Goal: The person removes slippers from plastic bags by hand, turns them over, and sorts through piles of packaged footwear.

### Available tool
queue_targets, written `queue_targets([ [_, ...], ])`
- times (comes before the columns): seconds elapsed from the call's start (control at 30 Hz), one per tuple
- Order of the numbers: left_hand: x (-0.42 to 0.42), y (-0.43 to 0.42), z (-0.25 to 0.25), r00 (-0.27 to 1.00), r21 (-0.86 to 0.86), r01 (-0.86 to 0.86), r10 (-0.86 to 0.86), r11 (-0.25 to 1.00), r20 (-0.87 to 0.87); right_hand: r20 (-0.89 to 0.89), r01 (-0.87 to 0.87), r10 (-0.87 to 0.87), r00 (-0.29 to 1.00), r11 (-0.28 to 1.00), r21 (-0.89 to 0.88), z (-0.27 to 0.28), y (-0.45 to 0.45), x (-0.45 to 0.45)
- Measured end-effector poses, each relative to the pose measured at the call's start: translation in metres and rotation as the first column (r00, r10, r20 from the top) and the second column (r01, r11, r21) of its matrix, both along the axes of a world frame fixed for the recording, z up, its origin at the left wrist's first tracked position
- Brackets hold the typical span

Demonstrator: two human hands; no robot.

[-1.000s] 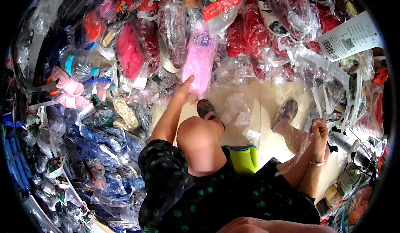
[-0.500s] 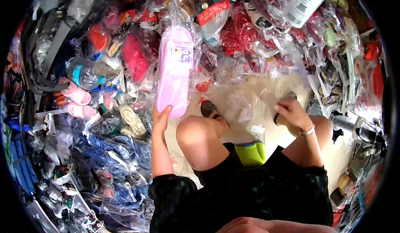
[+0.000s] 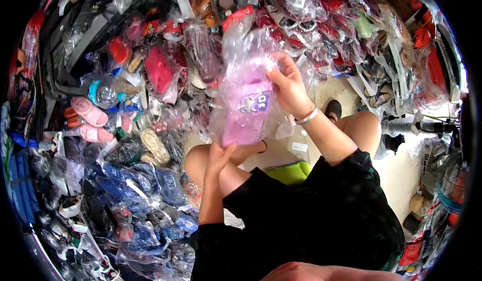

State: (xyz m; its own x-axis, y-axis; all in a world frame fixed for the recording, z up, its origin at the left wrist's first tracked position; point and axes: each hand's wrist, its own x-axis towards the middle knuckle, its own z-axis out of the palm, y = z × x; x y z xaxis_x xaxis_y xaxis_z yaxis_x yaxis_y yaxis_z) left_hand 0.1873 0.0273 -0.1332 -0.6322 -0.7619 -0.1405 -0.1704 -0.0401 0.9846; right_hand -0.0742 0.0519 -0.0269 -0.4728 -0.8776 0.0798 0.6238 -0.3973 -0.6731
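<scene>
A pink slipper (image 3: 243, 123) with a purple patch lies inside a clear plastic bag, held up over the floor between both hands. My left hand (image 3: 220, 156) grips its lower end, thumb over the near edge. At the upper right, my right hand (image 3: 288, 80) pinches the bag near the slipper's top, with a bracelet on the wrist. Loose plastic film rises above the slipper and spreads around it.
Bagged footwear (image 3: 160, 70) is piled ahead and along the left. A water bottle (image 3: 104, 92) and pink sandals (image 3: 89, 111) lie at the left. A lime-green object (image 3: 288, 172) sits between the knees. A fan (image 3: 452, 186) stands at the far right.
The bagged pink slipper has come closer and is now tilted. My right hand has moved from the right knee up to the bag and taken hold of it.
</scene>
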Motion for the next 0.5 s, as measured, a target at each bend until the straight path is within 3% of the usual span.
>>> queue_targets([
  [0.03,-0.008,0.008,-0.004,0.986,0.000,-0.123,0.122,0.992,-0.114,-0.001,-0.009,0.009,1.000,1.000,0.010,-0.005,0.009,0.004],
  [0.07,-0.014,0.013,-0.008,0.944,0.017,-0.246,0.243,0.969,-0.224,-0.165,0.020,-0.014,0.986,0.999,0.039,-0.010,0.021,0.008],
  [0.1,-0.017,0.013,-0.006,0.941,0.031,-0.256,0.256,0.966,-0.219,-0.325,0.051,-0.028,0.945,0.997,0.064,-0.014,0.032,0.011],
  [0.17,-0.024,0.009,0.011,0.965,-0.168,-0.178,0.139,0.970,-0.221,-0.383,-0.014,0.060,0.922,0.992,0.122,-0.020,0.051,0.016],
  [0.2,-0.033,0.013,0.031,0.964,-0.154,-0.192,0.157,0.969,-0.215,-0.477,-0.005,0.083,0.875,0.987,0.162,-0.023,0.058,0.020],
  [0.23,-0.046,0.017,0.057,0.961,-0.296,-0.182,0.106,0.938,-0.254,-0.568,0.005,0.109,0.816,0.981,0.196,-0.025,0.064,0.023],
  [0.27,-0.052,0.021,0.070,0.958,-0.433,-0.173,0.049,0.884,-0.282,-0.537,-0.022,0.137,0.832,0.976,0.216,-0.029,0.067,0.024],
  [0.3,-0.050,0.023,0.069,0.959,-0.428,-0.180,0.061,0.886,-0.278,-0.533,-0.033,0.150,0.833,0.974,0.223,-0.030,0.069,0.025],
  [0.37,-0.050,0.024,0.068,0.942,-0.154,-0.060,0.005,0.986,-0.334,-0.523,-0.020,0.057,0.850,0.997,0.075,-0.030,0.072,0.025],
  [0.43,-0.063,0.028,0.075,0.828,-0.196,-0.215,0.072,0.957,-0.556,-0.556,-0.010,0.059,0.829,0.996,0.090,-0.021,0.080,0.023],
  [0.5,-0.064,0.026,0.065,0.806,-0.103,-0.262,0.159,0.959,-0.570,-0.575,0.037,0.025,0.818,0.995,0.095,-0.022,0.084,0.013],
])
